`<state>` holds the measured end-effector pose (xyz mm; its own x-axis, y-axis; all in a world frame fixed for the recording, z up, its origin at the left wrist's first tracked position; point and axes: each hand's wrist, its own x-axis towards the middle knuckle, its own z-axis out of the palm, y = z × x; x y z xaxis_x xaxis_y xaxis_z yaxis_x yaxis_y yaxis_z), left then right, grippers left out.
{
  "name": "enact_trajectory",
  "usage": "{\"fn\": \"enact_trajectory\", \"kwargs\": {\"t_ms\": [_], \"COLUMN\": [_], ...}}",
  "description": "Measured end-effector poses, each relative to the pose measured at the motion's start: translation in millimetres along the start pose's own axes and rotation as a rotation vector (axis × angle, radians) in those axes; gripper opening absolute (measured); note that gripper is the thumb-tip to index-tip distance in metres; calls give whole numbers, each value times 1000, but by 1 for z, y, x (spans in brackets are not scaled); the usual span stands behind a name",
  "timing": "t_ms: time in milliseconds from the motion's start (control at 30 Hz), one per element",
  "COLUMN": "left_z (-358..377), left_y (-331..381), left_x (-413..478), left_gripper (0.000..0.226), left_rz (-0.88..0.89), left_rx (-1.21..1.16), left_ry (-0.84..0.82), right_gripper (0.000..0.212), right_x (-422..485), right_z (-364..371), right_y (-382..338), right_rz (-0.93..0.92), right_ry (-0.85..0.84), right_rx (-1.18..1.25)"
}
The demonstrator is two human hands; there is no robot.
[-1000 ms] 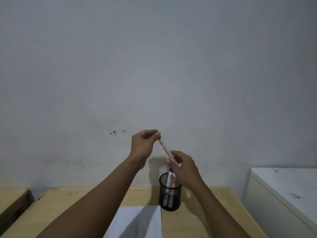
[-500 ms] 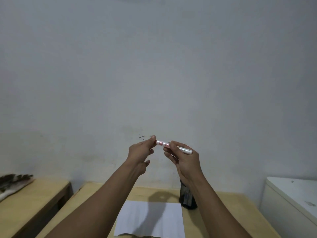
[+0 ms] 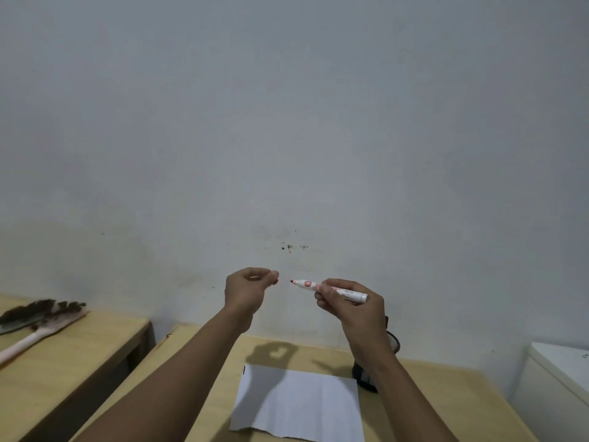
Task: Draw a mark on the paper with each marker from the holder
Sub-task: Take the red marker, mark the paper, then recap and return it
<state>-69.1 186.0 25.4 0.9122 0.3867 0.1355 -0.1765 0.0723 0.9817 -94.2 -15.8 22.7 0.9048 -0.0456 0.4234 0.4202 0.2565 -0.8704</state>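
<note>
My right hand (image 3: 350, 306) grips a white marker (image 3: 328, 288) with red print, held level above the table, its bare dark-red tip pointing left. My left hand (image 3: 247, 290) is a short gap to the left of that tip, fingers pinched on the marker's cap (image 3: 276, 281), of which only a small red end shows. A white sheet of paper (image 3: 299, 406) lies on the wooden table (image 3: 424, 406) below the hands. The black mesh holder (image 3: 393, 342) stands behind the paper's right corner, mostly hidden by my right forearm.
A second wooden table (image 3: 63, 358) at the left carries a brush (image 3: 35, 323) with dark bristles and a pale handle. A white cabinet (image 3: 561, 374) stands at the right edge. A grey wall rises close behind the tables.
The marker came out of the holder, turned level, and its cap came off in my left hand. The hands have drawn apart, baring the tip. The view shifted left.
</note>
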Motion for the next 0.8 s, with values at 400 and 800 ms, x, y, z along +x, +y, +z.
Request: {"fn": "enact_trajectory", "kwargs": {"t_ms": [400, 800], "left_z": [-50, -65], "left_y": [-121, -142], "left_x": [24, 19], "left_gripper": [18, 48], "left_rz": [5, 99], "left_rx": [894, 888], "left_ry": [-152, -104], "right_gripper": [8, 21], "right_x": [-5, -4], "right_z": [8, 29], "right_y": [81, 130], "right_rz": [319, 364], "right_ry": [63, -92], "right_rx": [169, -116]}}
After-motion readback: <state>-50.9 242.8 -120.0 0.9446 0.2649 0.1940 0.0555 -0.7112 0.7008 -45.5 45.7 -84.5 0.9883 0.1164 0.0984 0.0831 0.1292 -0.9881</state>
